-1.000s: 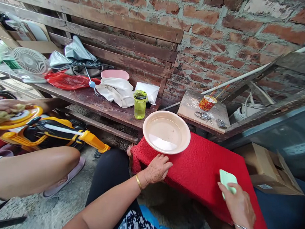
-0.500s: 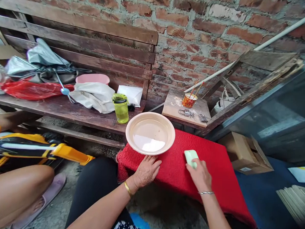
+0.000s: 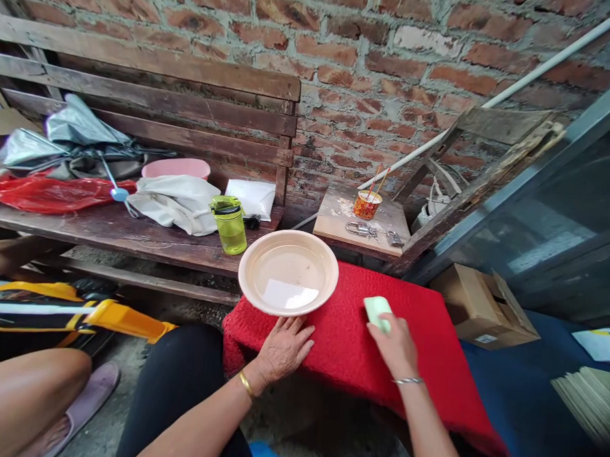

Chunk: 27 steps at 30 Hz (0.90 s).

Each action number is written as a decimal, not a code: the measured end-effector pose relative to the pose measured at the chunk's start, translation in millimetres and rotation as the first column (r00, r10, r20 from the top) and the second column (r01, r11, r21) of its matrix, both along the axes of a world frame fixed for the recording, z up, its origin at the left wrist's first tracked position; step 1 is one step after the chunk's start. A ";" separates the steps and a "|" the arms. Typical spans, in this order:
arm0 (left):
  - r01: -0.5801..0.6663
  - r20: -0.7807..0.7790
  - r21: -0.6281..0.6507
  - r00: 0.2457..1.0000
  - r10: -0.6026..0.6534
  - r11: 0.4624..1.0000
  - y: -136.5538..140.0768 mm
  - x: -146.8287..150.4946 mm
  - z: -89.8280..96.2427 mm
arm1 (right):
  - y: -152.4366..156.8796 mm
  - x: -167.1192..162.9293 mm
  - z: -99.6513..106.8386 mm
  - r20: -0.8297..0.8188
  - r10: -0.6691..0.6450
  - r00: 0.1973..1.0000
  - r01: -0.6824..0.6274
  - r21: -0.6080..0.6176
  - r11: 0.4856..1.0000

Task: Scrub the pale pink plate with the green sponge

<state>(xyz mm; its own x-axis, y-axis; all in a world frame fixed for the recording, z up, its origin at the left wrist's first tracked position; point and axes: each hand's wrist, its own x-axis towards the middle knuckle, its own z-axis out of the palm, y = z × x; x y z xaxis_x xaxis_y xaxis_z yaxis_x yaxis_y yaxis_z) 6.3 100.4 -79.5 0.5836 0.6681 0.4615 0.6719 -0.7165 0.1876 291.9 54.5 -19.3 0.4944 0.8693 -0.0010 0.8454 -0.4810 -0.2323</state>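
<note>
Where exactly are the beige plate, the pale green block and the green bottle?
beige plate (image 3: 288,271): head view, middle of its bare inside.
pale green block (image 3: 376,308): head view, its uncovered far end.
green bottle (image 3: 231,229): head view, its translucent body.

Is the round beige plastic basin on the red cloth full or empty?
Nearly empty: the round beige plastic basin sits upright, its bare bottom visible; whether the glossy patch is a water film or reflection, I cannot tell.
</note>
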 end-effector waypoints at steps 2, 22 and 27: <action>-0.003 0.001 0.014 1.000 0.003 1.000 0.3 -0.5 -0.3 | 20.8 -40.1 -1.4 0.002 0.158 0.987 -0.158 0.027 0.987; -0.037 -0.006 0.092 0.999 0.038 0.995 -3.0 2.4 -0.1 | 18.6 60.6 15.4 0.061 -0.163 0.985 0.166 -0.044 0.985; -0.038 -0.025 0.082 0.999 0.040 0.996 -3.9 1.2 1.9 | 101.9 -33.9 10.2 0.014 0.230 0.973 -0.230 0.039 0.972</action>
